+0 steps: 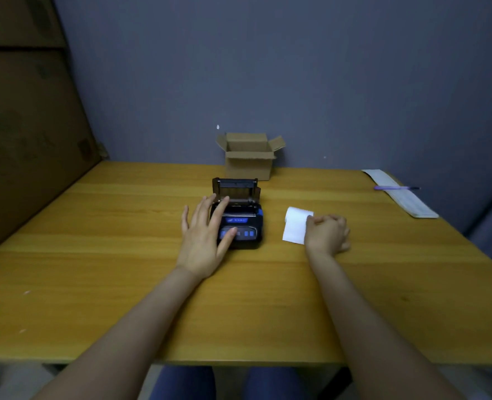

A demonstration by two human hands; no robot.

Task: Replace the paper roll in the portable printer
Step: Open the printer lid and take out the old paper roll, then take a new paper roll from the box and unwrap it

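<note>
A small black portable printer (pixel 246 223) with blue buttons sits on the wooden table (pixel 123 269), its lid standing open at the back. My left hand (pixel 204 235) lies flat with spread fingers on the printer's left side, fingertips near the open paper bay. To the right of the printer a white paper roll (pixel 295 226) with a loose sheet hanging from it is held at its right end by my right hand (pixel 327 233), whose fingers are curled.
An open cardboard box (pixel 250 157) stands behind the printer against the grey wall. At the far right lies a white pad (pixel 403 197) with a purple pen (pixel 396 187) across it. Large cardboard sheets (pixel 28 134) lean along the table's left edge.
</note>
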